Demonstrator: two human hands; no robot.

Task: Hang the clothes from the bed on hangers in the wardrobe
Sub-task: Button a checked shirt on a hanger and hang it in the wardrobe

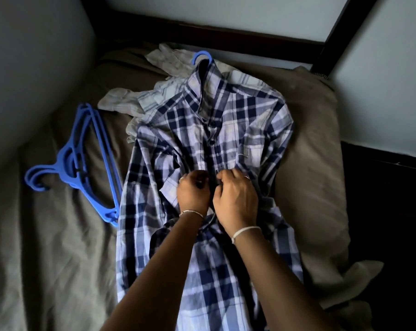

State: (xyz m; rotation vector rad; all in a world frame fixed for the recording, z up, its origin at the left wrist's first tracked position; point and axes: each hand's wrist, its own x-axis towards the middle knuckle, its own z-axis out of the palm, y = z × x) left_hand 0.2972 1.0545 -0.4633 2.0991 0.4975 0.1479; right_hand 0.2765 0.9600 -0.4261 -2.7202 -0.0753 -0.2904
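Plaid shirt (238, 115) lay flat on bed (47, 235), front up, collar away from the person; blue hanger (202, 57) inside it, hook poking out at collar; left hand (193, 194) and right hand (235, 199) side by side mid-chest, fingers curled, both pinching the shirt's button strip; spare hangers (82, 158) stacked on bed left of shirt; pale clothes (130, 101) bunched under its top; pillow (309, 151) at right.

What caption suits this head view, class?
Left hand and right hand button a checked shirt on a blue hanger on the bed.
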